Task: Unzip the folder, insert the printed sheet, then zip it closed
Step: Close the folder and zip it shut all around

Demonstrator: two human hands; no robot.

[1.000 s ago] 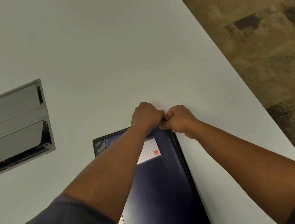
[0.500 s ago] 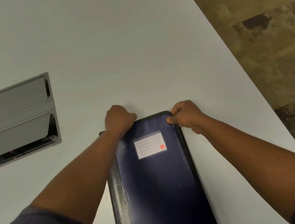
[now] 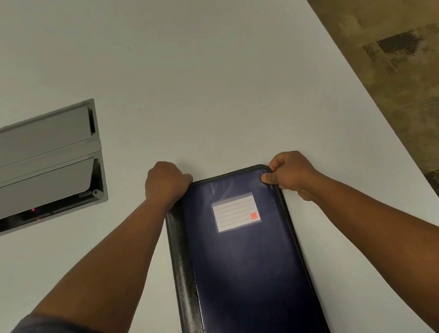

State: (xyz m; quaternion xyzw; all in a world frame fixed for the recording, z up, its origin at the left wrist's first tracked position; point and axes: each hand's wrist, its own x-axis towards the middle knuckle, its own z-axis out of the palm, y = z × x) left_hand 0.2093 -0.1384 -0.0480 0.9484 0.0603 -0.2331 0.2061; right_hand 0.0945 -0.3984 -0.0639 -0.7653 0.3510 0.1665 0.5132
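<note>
Fingers [image 3: 268, 178] pinch folder [image 3: 247, 264] corner.

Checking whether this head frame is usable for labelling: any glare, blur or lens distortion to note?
Head view: soft sheen streaks on the navy zip folder, no blown-out glare; label card lines visible but its text unreadable; wide-angle bends the table edge; both hands look sharp, casting faint shadows.

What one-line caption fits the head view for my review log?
Both hands, left and right, grip the far corners of a navy zip folder on a white table.
</note>
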